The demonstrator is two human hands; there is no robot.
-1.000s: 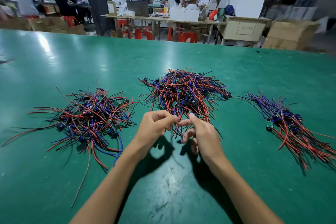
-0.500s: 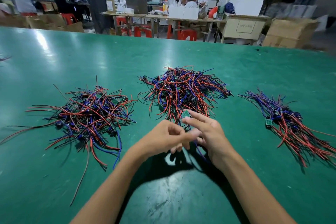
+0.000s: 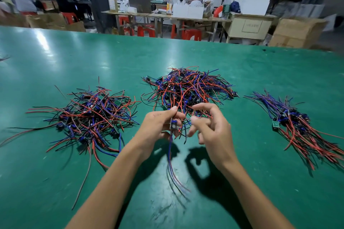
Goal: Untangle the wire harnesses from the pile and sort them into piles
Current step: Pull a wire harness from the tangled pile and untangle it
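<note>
Three heaps of red, blue and black wire harnesses lie on the green table [image 3: 186, 210]. The tangled middle pile [image 3: 188, 87] is just beyond my hands. A looser pile [image 3: 89, 115] lies to the left, and an aligned bundle [image 3: 296, 126] with a small green board lies to the right. My left hand [image 3: 158, 126] pinches one harness [image 3: 173, 124] by its small blue part, and its wires hang down toward me. My right hand [image 3: 210, 128] hovers beside it with fingers loosely curled and red wires of the middle pile running behind its fingertips.
Beyond the table's far edge [image 3: 167, 40] stand other workbenches, red stools, cardboard boxes [image 3: 296, 33] and several people at work. Bare green table lies between my forearms and beyond the piles.
My hands have come apart. The left hand has lifted one harness out of the middle pile's near edge, so its wires now dangle below. The right hand has let go and spread its fingers.
</note>
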